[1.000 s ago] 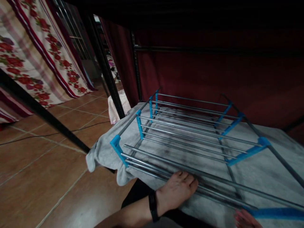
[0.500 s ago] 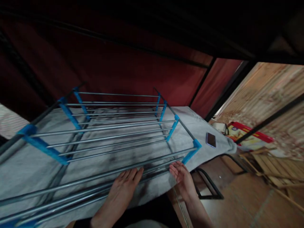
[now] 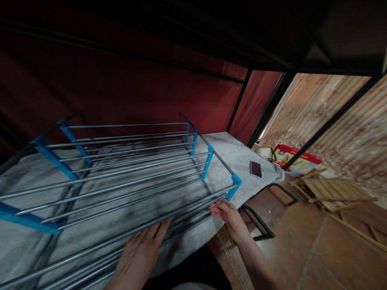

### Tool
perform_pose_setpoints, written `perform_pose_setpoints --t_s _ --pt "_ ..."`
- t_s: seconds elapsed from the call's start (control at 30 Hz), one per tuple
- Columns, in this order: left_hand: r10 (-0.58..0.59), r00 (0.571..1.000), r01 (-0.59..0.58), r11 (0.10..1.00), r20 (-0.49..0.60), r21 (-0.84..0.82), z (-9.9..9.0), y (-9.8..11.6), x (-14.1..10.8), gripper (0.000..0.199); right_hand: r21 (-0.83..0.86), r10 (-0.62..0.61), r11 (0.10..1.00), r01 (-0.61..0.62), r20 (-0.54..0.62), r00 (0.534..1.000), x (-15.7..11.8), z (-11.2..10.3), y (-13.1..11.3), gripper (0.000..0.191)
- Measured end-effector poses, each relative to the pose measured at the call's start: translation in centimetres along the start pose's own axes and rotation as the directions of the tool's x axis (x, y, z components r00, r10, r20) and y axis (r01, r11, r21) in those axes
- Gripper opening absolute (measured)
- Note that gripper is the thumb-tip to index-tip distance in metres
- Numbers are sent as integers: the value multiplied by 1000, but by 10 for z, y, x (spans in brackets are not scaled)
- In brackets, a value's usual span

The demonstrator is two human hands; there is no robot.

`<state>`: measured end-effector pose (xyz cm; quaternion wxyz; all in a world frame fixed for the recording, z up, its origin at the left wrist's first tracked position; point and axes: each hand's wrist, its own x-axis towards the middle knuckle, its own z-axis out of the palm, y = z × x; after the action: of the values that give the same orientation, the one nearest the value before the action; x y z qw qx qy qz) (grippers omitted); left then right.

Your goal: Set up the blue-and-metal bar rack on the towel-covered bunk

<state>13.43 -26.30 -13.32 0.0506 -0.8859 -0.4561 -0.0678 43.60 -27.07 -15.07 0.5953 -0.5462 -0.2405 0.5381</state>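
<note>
A rack of grey metal rods with blue plastic joints (image 3: pixel 207 163) lies across the pale cloth. My left hand (image 3: pixel 142 249) rests against its nearest rods (image 3: pixel 99 243), fingers stretched out side by side and the tips partly hidden at the upper rod. Farther right, my right hand (image 3: pixel 228 217) has its fingers bent and drawn together around a lower rod near the right end. The blue corner joint (image 3: pixel 234 187) is just beyond those fingers. How firmly the right fingers grip cannot be seen.
Grey-white cloth (image 3: pixel 231 147) covers the table, with a phone (image 3: pixel 255 169) at its right side. Dark red panels (image 3: pixel 136 92) stand behind. On the right are a black metal frame (image 3: pixel 260 225), a red and yellow box (image 3: pixel 298 159) and folded wooden slats (image 3: pixel 335 189) above the tiled floor.
My view has turned right, so the rack and phone sit farther left. My right fingers have drawn closer together at the rod; my left hand stays along the near rods.
</note>
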Motion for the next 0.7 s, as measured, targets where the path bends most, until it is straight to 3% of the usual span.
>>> perform_pose_setpoints --t_s 0.07,0.13,0.2,0.3,0.37,0.47,0.57,0.7 --pt "1 1000 -1 1000 -14 18 0 1 -1 71 -307 -154 943 128 -64 986 -5 -16 3 28" --pt "7 1000 -6 1000 -24 30 0 1 -2 69 -543 -370 806 234 -154 916 -8 -30 6 28" --pt "10 1000 -9 999 -26 40 0 1 -2 69 -596 -505 738 315 -179 845 -4 -40 6 33" --pt "17 1000 -16 999 -23 49 -2 1 0 68 -431 -496 797 423 -67 866 11 -42 2 50" --pt "18 999 -16 998 -28 59 -3 0 3 67 -362 -469 822 440 7 883 22 -40 0 40" --pt "19 1000 -18 997 -8 70 -6 -1 5 69 -374 -467 810 452 55 882 35 -41 -2 26" --pt "35 999 -36 998 15 60 -10 1 6 63 -406 -464 789 461 96 880 41 -46 0 25" --pt "72 997 -72 997 -38 21 -15 23 22 46 -437 -481 766 471 96 872 44 -50 4 25"
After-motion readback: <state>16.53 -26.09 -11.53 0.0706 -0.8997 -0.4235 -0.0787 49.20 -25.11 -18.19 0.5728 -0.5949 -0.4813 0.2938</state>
